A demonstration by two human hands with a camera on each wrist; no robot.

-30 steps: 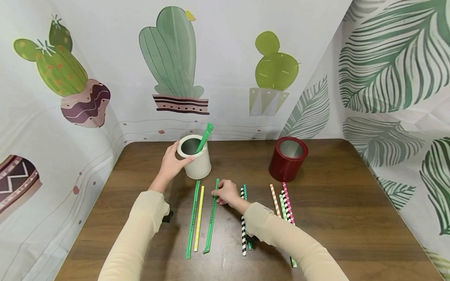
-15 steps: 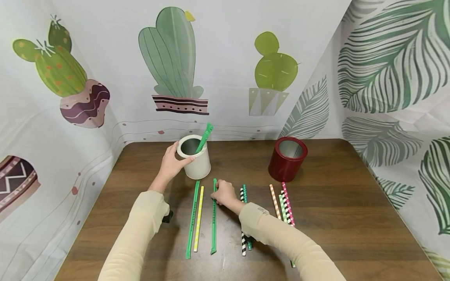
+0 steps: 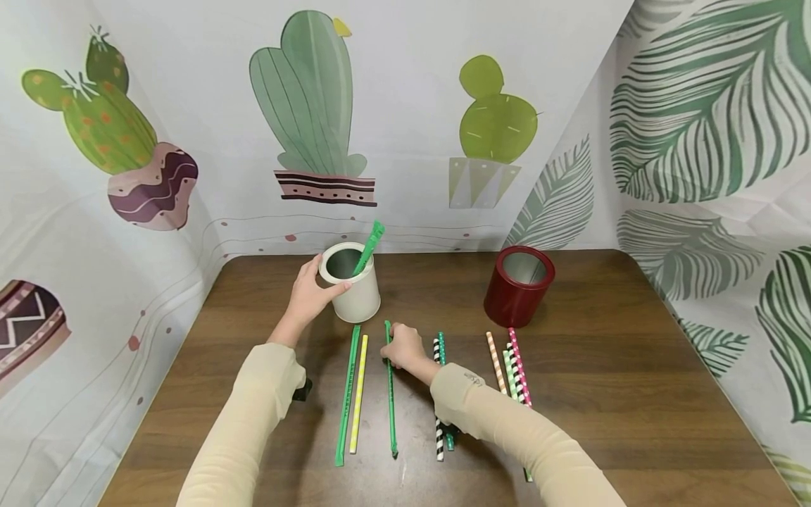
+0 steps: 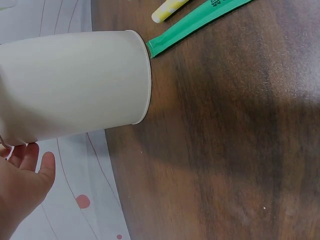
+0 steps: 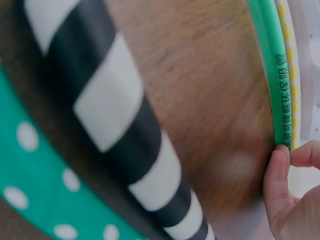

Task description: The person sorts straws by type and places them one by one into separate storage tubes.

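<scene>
My left hand (image 3: 308,296) holds the white can (image 3: 357,303) by its rim, fingers on the far side and thumb across the front. A green-wrapped straw (image 3: 370,246) leans inside that can, its upper end sticking out. In front of the can, my right hand (image 3: 407,348) pinches a second green-wrapped straw (image 3: 391,408) near its far end, between thumb and fingertip. Printed characters show along this straw's wrapper (image 5: 280,90) in the right wrist view. Left of it lie another green-wrapped straw (image 3: 347,401) and a yellow patterned straw (image 3: 359,394).
A dark red can (image 3: 516,303) stands at the back right of the wooden table (image 3: 633,366). Black-and-white (image 3: 439,443) and teal dotted straws (image 3: 441,345) lie partly under my right forearm. Farther right are orange-striped (image 3: 495,359), light green and pink dotted straws (image 3: 516,352).
The pinched green-wrapped straw's near end has swung to the right, and the straw has turned about its length. My right hand shifted slightly left at first. My left hand stays on the white can.
</scene>
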